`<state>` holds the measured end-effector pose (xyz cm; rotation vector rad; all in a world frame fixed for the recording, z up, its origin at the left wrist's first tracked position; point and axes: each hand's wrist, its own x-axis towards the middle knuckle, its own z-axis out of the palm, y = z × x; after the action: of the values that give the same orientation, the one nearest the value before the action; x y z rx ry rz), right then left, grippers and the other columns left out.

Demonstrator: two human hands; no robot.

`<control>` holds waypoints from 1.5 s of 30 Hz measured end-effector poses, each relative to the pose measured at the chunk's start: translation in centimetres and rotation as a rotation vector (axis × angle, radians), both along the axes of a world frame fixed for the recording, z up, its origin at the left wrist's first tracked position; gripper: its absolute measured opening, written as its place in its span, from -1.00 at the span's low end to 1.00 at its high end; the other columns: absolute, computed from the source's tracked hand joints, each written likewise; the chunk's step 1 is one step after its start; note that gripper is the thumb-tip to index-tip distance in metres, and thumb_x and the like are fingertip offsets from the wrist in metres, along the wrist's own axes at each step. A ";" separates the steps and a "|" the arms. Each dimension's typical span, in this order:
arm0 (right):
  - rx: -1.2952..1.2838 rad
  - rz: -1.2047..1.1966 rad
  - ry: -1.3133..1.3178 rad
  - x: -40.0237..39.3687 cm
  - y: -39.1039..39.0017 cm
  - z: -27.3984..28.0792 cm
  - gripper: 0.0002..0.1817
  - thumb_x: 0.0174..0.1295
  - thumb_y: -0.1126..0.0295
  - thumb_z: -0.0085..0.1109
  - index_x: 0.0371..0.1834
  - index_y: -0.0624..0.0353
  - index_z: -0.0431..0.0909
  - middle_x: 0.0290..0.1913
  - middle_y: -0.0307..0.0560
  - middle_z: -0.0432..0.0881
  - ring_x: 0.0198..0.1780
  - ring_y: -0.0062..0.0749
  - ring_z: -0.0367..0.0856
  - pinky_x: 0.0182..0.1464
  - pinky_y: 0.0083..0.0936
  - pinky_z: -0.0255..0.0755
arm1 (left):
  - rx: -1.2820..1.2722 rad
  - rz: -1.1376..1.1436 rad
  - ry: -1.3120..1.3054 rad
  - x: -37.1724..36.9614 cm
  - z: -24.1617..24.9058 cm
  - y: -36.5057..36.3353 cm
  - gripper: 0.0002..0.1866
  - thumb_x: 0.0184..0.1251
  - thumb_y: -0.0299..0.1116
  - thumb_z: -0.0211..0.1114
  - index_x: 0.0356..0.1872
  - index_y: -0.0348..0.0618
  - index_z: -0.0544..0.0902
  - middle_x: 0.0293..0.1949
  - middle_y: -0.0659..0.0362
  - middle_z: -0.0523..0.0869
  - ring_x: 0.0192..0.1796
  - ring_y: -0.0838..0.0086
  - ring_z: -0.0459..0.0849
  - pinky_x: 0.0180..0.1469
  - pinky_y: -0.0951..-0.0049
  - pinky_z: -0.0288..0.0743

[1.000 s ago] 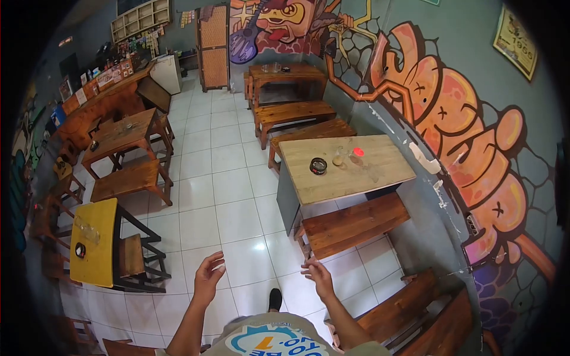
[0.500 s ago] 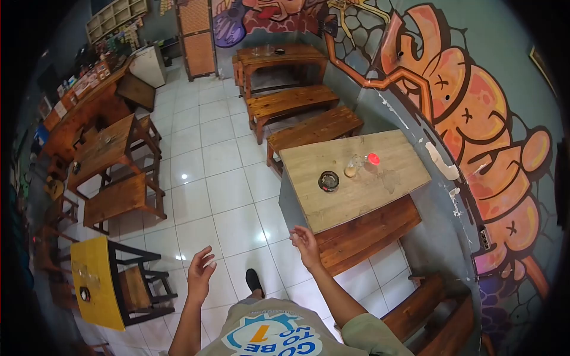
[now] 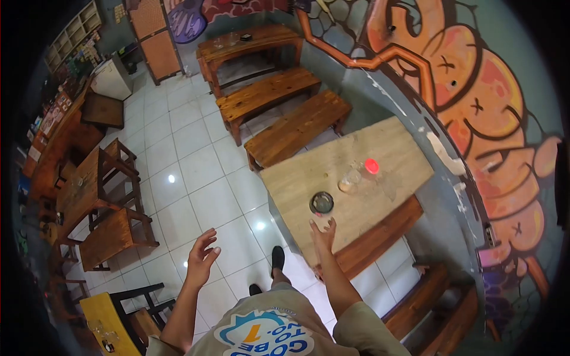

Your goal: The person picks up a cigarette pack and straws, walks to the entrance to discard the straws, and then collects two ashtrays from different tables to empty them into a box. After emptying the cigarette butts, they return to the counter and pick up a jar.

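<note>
My right hand (image 3: 323,234) reaches over the near edge of a pale wooden table (image 3: 285,184), fingers spread and empty. Just beyond its fingertips sits a dark round ashtray (image 3: 322,203) with something small inside. Farther along the tabletop are a clear glass (image 3: 349,181) with a brownish residue and a bright red lid (image 3: 371,166), close together. My left hand (image 3: 202,258) hangs above the white tiled floor, its fingers apart and nothing in it.
Wooden benches (image 3: 297,127) stand beyond the table, and another bench (image 3: 380,237) runs along its near side. A painted wall (image 3: 475,118) borders the right. Brown tables (image 3: 80,184) and a yellow table (image 3: 104,314) stand at the left, with white floor tiles (image 3: 202,169) between.
My right hand has moved forward over the table edge, close to the ashtray. I have stepped nearer to the table, and a second shoe now shows. My left hand stays raised and open.
</note>
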<state>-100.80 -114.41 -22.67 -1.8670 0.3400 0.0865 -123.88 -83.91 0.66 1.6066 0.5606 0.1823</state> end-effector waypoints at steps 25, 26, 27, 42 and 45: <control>-0.441 0.001 -0.048 5.1 8.1 2.5 0.15 -0.37 0.25 0.64 0.42 0.13 0.19 0.23 0.18 0.42 0.30 0.15 0.40 0.38 -0.09 0.36 | -0.072 0.046 0.039 7.9 -2.5 17.7 -0.54 0.37 -0.39 0.39 0.27 -0.07 0.55 0.45 0.11 0.44 0.37 0.23 0.51 0.29 0.24 0.46; -0.461 0.035 -0.115 5.1 9.4 2.4 0.14 -0.37 0.26 0.64 0.41 0.17 0.19 0.21 0.18 0.42 0.29 0.14 0.41 0.37 -0.09 0.36 | -0.070 0.038 0.025 8.2 -2.6 19.5 -0.54 0.37 -0.39 0.39 0.27 -0.07 0.55 0.45 0.11 0.44 0.37 0.23 0.51 0.29 0.24 0.46; -0.420 0.033 -0.142 4.9 12.0 3.8 0.14 -0.39 0.29 0.64 0.40 0.20 0.20 0.21 0.19 0.41 0.30 0.12 0.41 0.37 -0.11 0.36 | -0.071 0.036 0.025 8.7 -2.7 21.2 -0.54 0.37 -0.38 0.39 0.27 -0.07 0.55 0.45 0.12 0.45 0.36 0.24 0.52 0.29 0.24 0.46; -0.108 0.286 -0.344 14.3 34.3 16.1 0.08 -0.42 0.30 0.72 0.30 0.20 0.30 0.17 0.10 0.44 0.25 -0.01 0.45 0.33 -0.19 0.36 | 0.056 -0.180 -0.020 23.4 -1.3 33.3 -0.56 0.37 -0.32 0.40 0.26 -0.02 0.57 0.42 0.15 0.48 0.33 0.31 0.56 0.32 0.24 0.42; -0.169 0.425 -0.338 17.7 36.0 18.3 0.03 -0.39 0.27 0.71 0.29 0.12 0.33 0.16 0.09 0.46 0.25 0.06 0.44 0.33 -0.14 0.36 | 0.040 -0.199 -0.014 26.7 -1.9 34.4 -0.55 0.37 -0.32 0.41 0.26 -0.01 0.57 0.43 0.14 0.47 0.34 0.30 0.55 0.32 0.25 0.42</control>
<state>-83.07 -78.36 -4.39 -2.0543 -0.2939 0.0292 -97.17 -49.54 -1.23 1.6872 0.3850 0.0561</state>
